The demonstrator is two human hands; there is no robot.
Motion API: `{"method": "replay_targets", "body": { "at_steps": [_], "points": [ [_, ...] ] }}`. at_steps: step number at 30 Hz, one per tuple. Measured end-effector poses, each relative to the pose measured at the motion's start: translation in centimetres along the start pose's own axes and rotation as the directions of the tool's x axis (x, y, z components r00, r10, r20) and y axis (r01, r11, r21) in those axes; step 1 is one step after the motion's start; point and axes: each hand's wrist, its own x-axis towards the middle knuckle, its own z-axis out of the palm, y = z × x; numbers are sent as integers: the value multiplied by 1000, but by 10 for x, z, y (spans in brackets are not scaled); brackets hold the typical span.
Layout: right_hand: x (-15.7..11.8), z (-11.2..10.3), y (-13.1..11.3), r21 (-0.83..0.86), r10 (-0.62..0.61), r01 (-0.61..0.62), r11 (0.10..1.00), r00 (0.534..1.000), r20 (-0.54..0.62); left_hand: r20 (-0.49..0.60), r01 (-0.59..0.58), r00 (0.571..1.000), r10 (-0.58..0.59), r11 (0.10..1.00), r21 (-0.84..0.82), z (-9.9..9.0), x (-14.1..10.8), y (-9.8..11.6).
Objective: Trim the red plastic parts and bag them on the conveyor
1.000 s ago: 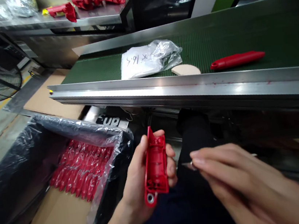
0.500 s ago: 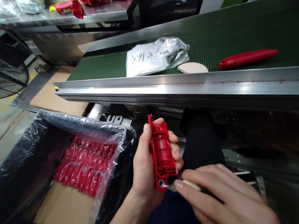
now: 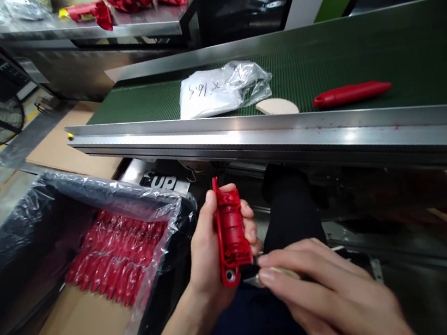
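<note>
Red part (image 3: 230, 232) glossy plastic; rail (image 3: 268, 134) brushed metal; belt (image 3: 358, 62) matt, ribbed.

Red plastic part (image 3: 231, 231); green ribbed belt (image 3: 358, 62); red handle (image 3: 351, 93); black bag (image 3: 18, 238), red pieces (image 3: 115, 256) inside

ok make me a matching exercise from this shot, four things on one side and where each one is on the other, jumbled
Things:
1. ribbed red plastic housing
2. long red plastic handle
3. rows of red parts under clear plastic film
4. small pale-handled blade tool

Places:
A. lying on the green conveyor belt
B. pinched in the right hand
C. in the lined cardboard box on the left
D. held upright in the left hand

Pairs: 1-D, 2-A, 3-C, 4-B
</note>
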Motion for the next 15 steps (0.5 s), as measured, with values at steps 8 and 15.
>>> {"method": "replay_targets", "body": {
  "at_steps": [8,15],
  "points": [
    [21,-70,62,-379,-65,-38,925,965,-256,-233,-51,971,58,998,37,-2,6,12],
    [66,-182,155,-802,40,-174,572,982,-185,-259,-136,954,154,987,88,-25,12,14]
  ]
}}
